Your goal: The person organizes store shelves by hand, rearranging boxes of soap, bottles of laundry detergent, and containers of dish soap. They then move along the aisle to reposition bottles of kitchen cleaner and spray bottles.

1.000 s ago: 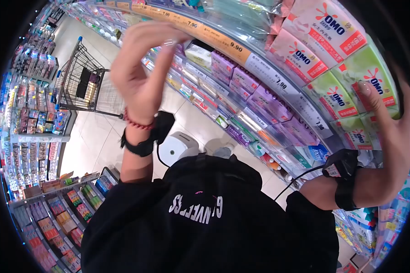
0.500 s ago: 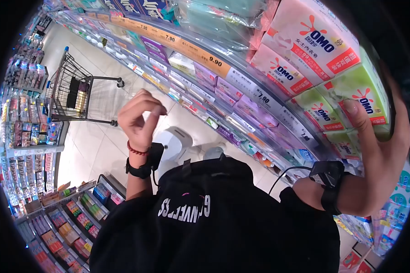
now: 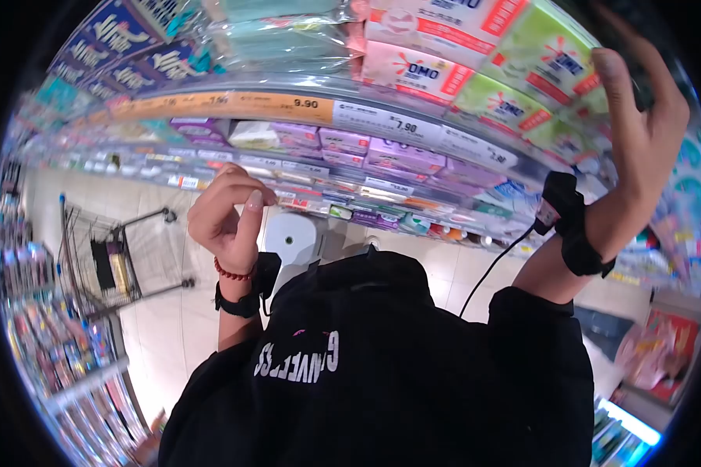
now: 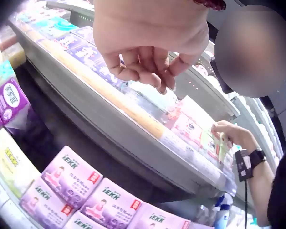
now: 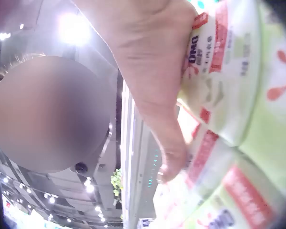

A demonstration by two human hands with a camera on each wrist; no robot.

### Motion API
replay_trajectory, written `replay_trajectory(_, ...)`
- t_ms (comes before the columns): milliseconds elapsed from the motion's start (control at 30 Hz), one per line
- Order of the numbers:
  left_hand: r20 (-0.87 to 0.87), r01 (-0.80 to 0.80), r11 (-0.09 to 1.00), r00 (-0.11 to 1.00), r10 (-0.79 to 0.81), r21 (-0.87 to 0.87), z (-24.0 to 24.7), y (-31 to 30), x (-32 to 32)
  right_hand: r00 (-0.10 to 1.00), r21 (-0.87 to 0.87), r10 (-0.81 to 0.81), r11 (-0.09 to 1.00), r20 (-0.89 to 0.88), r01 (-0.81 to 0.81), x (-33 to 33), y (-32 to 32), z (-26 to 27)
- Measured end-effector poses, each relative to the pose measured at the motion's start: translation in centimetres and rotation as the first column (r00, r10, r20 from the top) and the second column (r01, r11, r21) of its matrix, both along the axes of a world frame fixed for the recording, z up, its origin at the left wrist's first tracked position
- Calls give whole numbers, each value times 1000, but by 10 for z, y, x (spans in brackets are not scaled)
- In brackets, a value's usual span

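In the head view my right hand (image 3: 642, 128) is raised at the right end of the upper shelf, thumb and fingers spread wide. Its thumb tip lies at the right edge of a green OMO soap pack (image 3: 545, 58). The right wrist view has the thumb pointing down beside the stacked green packs (image 5: 229, 109); the other fingers are hidden there. Pink OMO soap packs (image 3: 413, 71) stand left of the green ones. My left hand (image 3: 230, 214) hangs below the shelf front with fingers loosely curled, holding nothing. A red bead bracelet (image 3: 232, 270) circles its wrist.
An orange and white price strip (image 3: 288, 105) runs along the shelf edge. Purple IEKK packs (image 4: 112, 202) fill the shelf below. A shopping cart (image 3: 105, 257) stands on the floor at the left, and a white box-shaped object (image 3: 288, 233) sits below the shelves.
The head view has turned, so the shelf runs more level. My left hand has come down from the shelf edge. My right thumb has moved off the green pack's front to its right edge.
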State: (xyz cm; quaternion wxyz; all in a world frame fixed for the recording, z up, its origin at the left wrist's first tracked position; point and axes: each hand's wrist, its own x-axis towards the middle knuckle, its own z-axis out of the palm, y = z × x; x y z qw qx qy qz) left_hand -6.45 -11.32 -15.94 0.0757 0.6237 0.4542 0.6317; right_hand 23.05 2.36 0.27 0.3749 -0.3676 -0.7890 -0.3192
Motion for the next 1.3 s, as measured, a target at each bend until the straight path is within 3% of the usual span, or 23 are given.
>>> replay_trajectory(67, 3, 90, 995, 996, -91, 47, -4, 4, -14, 990, -30, 133, 990, -38, -135, 27, -3, 7)
replay_trajectory(267, -45, 266, 959, 962, -271, -94, -17, -21, -73, 892, 89, 114, 993, -437, -83, -18, -99, -51)
replay_trajectory(333, -54, 263, 951, 960, -275, -161, -22, -32, -102, 813, -44, -63, 998, -579, 46, -34, -119, -90)
replay_trajectory(367, -53, 237, 949, 966, -253, -210, -24, -39, -115, 713, -120, -89, 993, -696, 6, -40, -121, -110)
replay_trajectory(400, -51, 219, 940, 969, -240, -261, -28, -43, -128, 680, -339, -309, 936, -665, 95, -42, -124, -123)
replay_trajectory(467, 19, 159, 923, 986, -163, -349, -39, -50, -145, 562, -557, -480, 830, -673, 42, -34, -116, -154)
replay_trajectory(533, 65, 111, 888, 994, -91, -446, -51, -53, -158, 641, -547, -472, 832, -605, 96, -20, -103, -181)
replay_trajectory(600, -13, 73, 883, 996, -89, -464, -52, -47, -158, 738, -511, -446, 845, -506, 160, -16, -92, -187)
replay_trajectory(667, -80, 46, 864, 992, -99, -501, -51, -40, -152, 873, -453, -371, 868, -316, 205, -18, -78, -181)
replay_trajectory(700, -157, 33, 897, 981, -113, -440, -51, -34, -144, 921, -423, -331, 879, -207, 221, -15, -71, -178)
replay_trajectory(800, -373, 25, 950, 916, -146, -311, -45, -11, -108, 946, -629, -322, 731, 26, 266, 9, -43, -190)
replay_trajectory(900, -502, 69, 970, 846, -180, -231, -43, 19, -61, 982, -758, -186, 639, 9, 128, 15, -26, -179)
replay_trajectory(933, -528, 82, 973, 829, -187, -215, -40, 29, -41, 976, -778, -208, 603, 58, 174, 20, -21, -182)
replay_trajectory(1033, -606, 54, 981, 780, -157, -185, -38, 57, 6, 993, -854, -115, 511, 39, 93, 28, -10, -176)
replay_trajectory(1067, -631, 22, 984, 765, -130, -176, -41, 65, 15, 990, -907, -121, 408, 65, 110, 26, -9, -168)
replay_trajectory(1167, -696, -67, 979, 712, -90, -195, -56, 89, 34, 997, -833, 6, 550, 76, 60, 45, 3, -192)
replay_trajectory(1233, -724, -119, 955, 679, -122, -272, -64, 101, 37, 998, -830, 43, 558, 56, 22, 43, 1, -185)
replay_trajectory(1267, -721, -118, 983, 693, -19, -139, -61, 104, 42, 999, -831, 45, 557, 28, -2, 44, -1, -187)
replay_trajectory(1300, -713, -122, 974, 699, -53, -191, -57, 104, 44, 999, -833, 46, 553, -1, -26, 45, -1, -189)
